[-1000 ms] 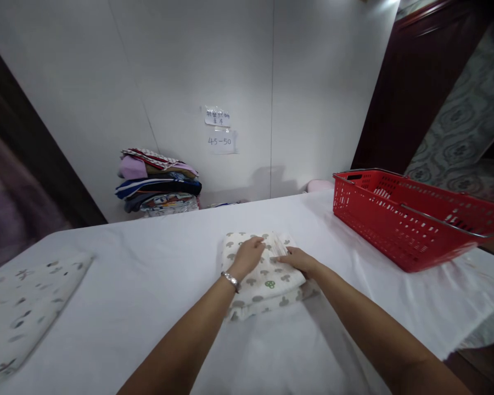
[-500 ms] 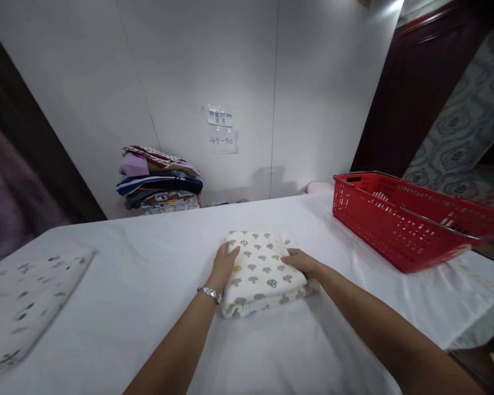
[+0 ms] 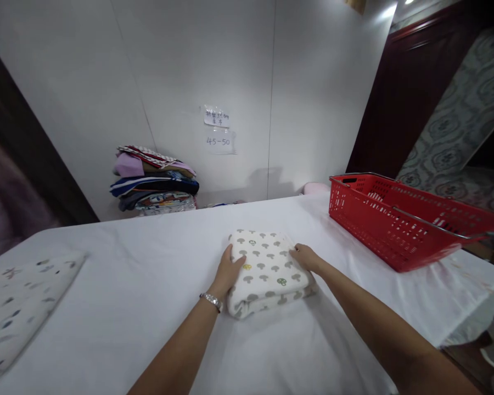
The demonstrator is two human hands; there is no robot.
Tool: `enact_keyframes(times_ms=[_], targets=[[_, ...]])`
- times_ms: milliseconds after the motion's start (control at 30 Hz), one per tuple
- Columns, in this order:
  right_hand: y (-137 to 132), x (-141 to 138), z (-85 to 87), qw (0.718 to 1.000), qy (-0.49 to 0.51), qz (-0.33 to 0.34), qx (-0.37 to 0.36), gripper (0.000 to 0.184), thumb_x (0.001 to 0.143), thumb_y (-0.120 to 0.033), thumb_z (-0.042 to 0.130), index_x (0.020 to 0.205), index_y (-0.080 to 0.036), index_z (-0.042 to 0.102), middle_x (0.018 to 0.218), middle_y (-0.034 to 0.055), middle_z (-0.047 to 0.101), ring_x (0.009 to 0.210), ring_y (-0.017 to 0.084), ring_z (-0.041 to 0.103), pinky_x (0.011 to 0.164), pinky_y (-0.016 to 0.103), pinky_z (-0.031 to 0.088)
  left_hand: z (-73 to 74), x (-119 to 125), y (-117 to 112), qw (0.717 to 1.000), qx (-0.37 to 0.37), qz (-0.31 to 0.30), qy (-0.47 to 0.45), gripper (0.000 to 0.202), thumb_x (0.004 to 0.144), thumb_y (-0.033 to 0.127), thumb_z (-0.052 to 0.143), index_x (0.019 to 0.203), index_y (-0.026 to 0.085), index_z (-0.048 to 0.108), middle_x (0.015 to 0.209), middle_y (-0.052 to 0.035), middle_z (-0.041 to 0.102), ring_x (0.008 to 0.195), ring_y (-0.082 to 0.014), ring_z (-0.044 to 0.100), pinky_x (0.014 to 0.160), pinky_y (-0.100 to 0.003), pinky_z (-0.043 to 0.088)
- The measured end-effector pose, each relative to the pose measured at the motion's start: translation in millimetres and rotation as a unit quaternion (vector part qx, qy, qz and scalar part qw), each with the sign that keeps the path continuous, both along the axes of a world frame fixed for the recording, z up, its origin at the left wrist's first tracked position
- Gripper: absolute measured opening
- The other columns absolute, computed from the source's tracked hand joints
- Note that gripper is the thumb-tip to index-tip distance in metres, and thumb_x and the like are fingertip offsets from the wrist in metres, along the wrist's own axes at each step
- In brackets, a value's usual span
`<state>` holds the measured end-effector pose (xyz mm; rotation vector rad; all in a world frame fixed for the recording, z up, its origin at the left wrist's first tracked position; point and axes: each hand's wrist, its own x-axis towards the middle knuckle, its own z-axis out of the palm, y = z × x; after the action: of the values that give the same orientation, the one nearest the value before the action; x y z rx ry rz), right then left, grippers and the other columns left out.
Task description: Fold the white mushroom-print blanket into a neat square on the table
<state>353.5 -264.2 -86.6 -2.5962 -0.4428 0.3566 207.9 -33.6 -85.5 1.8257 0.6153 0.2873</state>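
A folded white cloth (image 3: 267,269) with grey mushroom print, plus a green and a yellow mushroom, lies in the middle of the table. It looks like a baby blanket, several layers thick. My left hand (image 3: 227,271), with a silver bracelet at the wrist, grips its left side, thumb on top and the other fingers mostly hidden. At the right side my right hand (image 3: 307,258) holds the edge, its fingers curled and partly hidden. A second white cloth (image 3: 28,307) with a dark leaf-like print lies flat at the far left.
A red plastic basket (image 3: 366,219) with metal handles stands on the right of the white-covered table (image 3: 148,307). Beyond the far edge is a stack of folded clothes (image 3: 156,178) against the wall. Paper labels (image 3: 220,141) are taped above.
The folded cloth has shifted slightly right with both hands. A loose flap at its right edge no longer sticks out, and my right hand has moved outward along that side.
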Motion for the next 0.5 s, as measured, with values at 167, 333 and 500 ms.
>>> enact_keyframes(times_ms=[167,333,500], targets=[[-7,2,-7.3,0.999,-0.015,-0.018,-0.04,0.031,0.085,-0.034,0.042,0.095,-0.011,0.061,0.109,0.0177,0.061,0.101,0.025,0.056,0.083,0.031,0.04,-11.3,5,-3,0.996,0.081,-0.03,0.002,0.075,0.071,0.031,0.062,0.137,0.019,0.029,0.145,-0.0112,0.027,0.131,-0.0246,0.029,0.107,-0.035,0.024],[-8,-4,-8.0,0.997,-0.023,-0.023,-0.073,0.037,0.083,-0.039,0.045,0.105,-0.011,0.058,0.112,0.0195,0.059,0.104,0.029,0.055,0.085,0.037,0.04,-15.4,5,-4,0.989,0.144,-0.032,0.024,0.077,0.07,0.031,0.063,0.137,0.018,0.028,0.145,-0.0133,0.025,0.132,-0.0259,0.026,0.107,-0.036,0.023],[-11,-9,-6.6,0.996,-0.016,-0.031,-0.078,0.045,0.082,-0.045,0.045,0.107,-0.009,0.057,0.112,0.0221,0.059,0.103,0.033,0.055,0.084,0.042,0.04,-12.0,-4,0,0.996,0.075,-0.021,0.033,0.08,0.071,0.042,0.063,0.138,0.019,0.024,0.138,-0.0143,0.038,0.124,-0.0253,0.04,0.102,-0.036,0.032]])
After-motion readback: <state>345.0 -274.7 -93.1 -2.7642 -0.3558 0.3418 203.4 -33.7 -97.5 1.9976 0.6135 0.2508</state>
